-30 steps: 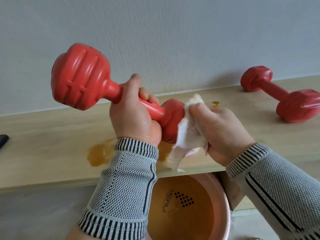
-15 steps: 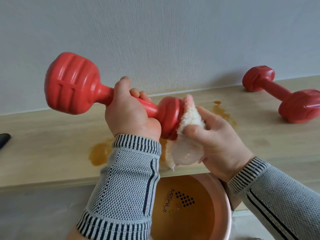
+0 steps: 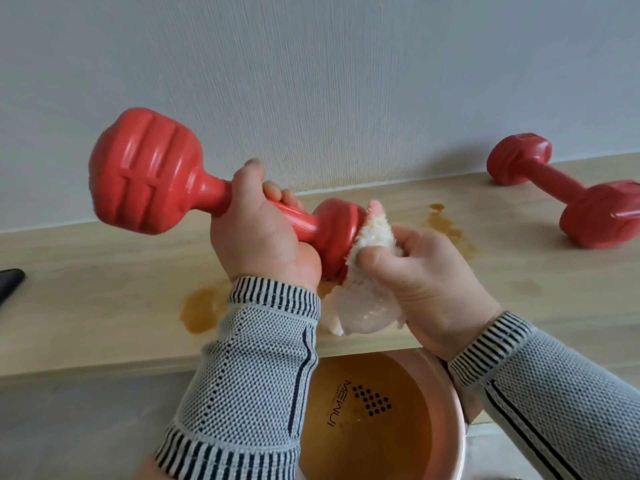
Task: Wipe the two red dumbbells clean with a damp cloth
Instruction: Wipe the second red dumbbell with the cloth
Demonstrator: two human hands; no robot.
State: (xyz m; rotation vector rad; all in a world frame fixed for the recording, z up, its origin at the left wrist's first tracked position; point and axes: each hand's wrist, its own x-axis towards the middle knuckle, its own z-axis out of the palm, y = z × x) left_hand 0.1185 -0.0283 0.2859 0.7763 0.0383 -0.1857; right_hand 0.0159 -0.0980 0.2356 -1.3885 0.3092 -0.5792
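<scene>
My left hand (image 3: pixel 263 233) grips the handle of a red dumbbell (image 3: pixel 145 174), held nearly level in the air above the wooden shelf (image 3: pixel 86 289). Its big ribbed head points left; its smaller-looking far head is at the centre. My right hand (image 3: pixel 426 282) is closed on a damp white cloth (image 3: pixel 360 299) and presses it against the end face of that far head. The second red dumbbell (image 3: pixel 568 195) lies on the shelf at the right, against the wall.
Brown liquid puddles (image 3: pixel 201 310) stain the shelf below my left wrist and to the right of the cloth. A pink basin (image 3: pixel 446 455) of brownish water sits below the shelf edge. A dark object (image 3: pixel 10 277) pokes in at the left edge. The wall stands close behind.
The held dumbbell has tipped from steeply slanted to nearly level, its left head lower. My right hand has shifted the cloth from the far head's side to its end face.
</scene>
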